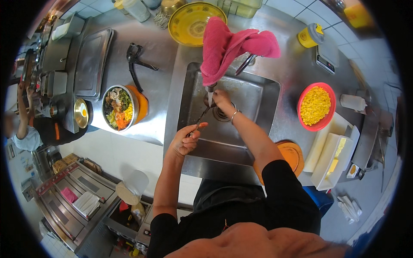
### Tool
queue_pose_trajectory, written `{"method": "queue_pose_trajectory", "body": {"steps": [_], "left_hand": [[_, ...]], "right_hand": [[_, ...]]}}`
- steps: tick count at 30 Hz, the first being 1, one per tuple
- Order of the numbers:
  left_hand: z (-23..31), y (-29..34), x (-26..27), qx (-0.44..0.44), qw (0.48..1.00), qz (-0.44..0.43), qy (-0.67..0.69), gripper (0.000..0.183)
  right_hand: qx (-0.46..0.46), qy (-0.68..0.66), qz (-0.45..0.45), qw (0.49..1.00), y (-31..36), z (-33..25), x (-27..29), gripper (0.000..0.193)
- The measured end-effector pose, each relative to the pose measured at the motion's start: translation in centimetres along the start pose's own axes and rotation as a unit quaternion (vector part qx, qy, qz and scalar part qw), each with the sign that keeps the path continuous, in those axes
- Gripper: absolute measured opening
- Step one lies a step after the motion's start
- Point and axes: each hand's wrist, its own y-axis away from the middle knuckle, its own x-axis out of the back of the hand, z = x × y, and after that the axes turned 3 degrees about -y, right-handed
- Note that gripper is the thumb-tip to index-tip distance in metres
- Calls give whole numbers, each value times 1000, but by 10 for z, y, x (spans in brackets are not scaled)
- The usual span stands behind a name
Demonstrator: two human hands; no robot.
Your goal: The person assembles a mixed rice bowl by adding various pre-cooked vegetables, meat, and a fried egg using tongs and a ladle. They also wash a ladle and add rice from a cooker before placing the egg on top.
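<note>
Well to the left of the left fingers, a pot [136,104] of chopped food is set on the worktop [155,101], with a black tool [134,64] just beyond it. By the left hand [185,141], the ladle's [202,117] lower shaft is gripped, the fingers being curled round it and the thumb side turned toward the sink [228,136]. The ladle is held at a slant over the sink, its head raised away from the left fingers and brought under the tap [210,89], over which a pink cloth [216,48] is draped. At the head, the right hand [222,99] is gathered in close; whether the rim is pinched cannot be told, the fingertips being hidden.

The ladle is judged light, stiff and hardly fragile, though slippery if wet. It is best taken by the shaft, where the textured surface should be kept from turning, with the head steadied from the right. Well to the right of the right fingers, a red bowl [316,127] of corn is placed.
</note>
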Motion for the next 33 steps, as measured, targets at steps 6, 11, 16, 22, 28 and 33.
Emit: {"method": "queue_pose_trajectory", "body": {"steps": [6, 11, 16, 22, 28, 33], "left_hand": [[-8, 1, 4, -4, 997, 31, -77, 37], [-10, -8, 13, -39, 997, 21, -70, 31], [-11, -38, 19, -51, 972, 128, -188, 29], [-13, -65, 28, -52, 937, 236, -254, 23], [-20, -68, 31, -53, 866, 248, -432, 24], [-43, -70, 47, -197, 423, 371, -803, 31]], "right_hand": [[220, 80, -19, 972, 17, -2, 5, 27], [-70, -129, -4, 989, 27, -12, 1, 26], [-249, -538, -78, 802, 44, 22, -52, 27], [-238, -453, -204, 835, 67, 16, -51, 29], [-246, -488, -107, 830, 44, 13, -53, 25], [-209, -456, -152, 852, 75, 13, -51, 20]]}}
